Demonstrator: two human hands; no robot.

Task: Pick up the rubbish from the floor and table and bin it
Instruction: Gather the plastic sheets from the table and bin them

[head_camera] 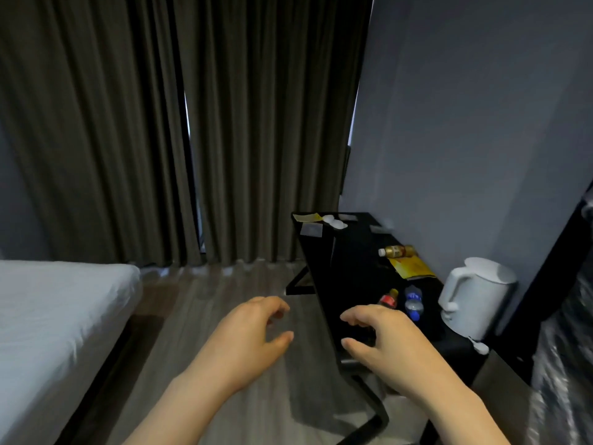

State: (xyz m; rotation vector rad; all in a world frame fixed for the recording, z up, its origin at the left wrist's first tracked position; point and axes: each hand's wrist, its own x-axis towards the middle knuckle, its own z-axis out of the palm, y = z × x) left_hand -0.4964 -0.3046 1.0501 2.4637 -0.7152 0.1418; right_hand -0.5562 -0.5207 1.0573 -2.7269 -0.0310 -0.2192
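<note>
A: Where are the hands at this moment?

B: Both are held out in front of the person. The left hand (253, 329) is over the wooden floor (218, 284). The right hand (382, 338) is over the near edge of the black surface (349, 268).

A: Do they hold something?

B: No. On both hands the fingers are loosely curled, the thumb stands apart, and nothing is between them.

A: And the rubbish, where is it?

B: On the surface. At the far end lie a yellow paper (308, 217) and some crumpled white tissue (335, 221) just beside it. A grey packet (311, 231) is near the same corner. Further along, near the wall (465, 123), a bottle with a golden label (396, 251) lies on its side. A yellow packet (412, 267) is just beside it; I cannot tell if they touch.

A: Is something closer?

B: Yes, 2 small bottles just beyond the right hand, side by side. They are a bottle with a red label (389, 298) and a clear bottle with a blue label (414, 301). The view is blurred there, so I cannot tell if they stand or lie.

A: What else is in the room?

B: A white kettle (475, 293) stands to the right of the 2 bottles, near the grey wall. A bed (48, 309) with a white sheet is at the left. Dark curtains (128, 123) hang behind.
</note>
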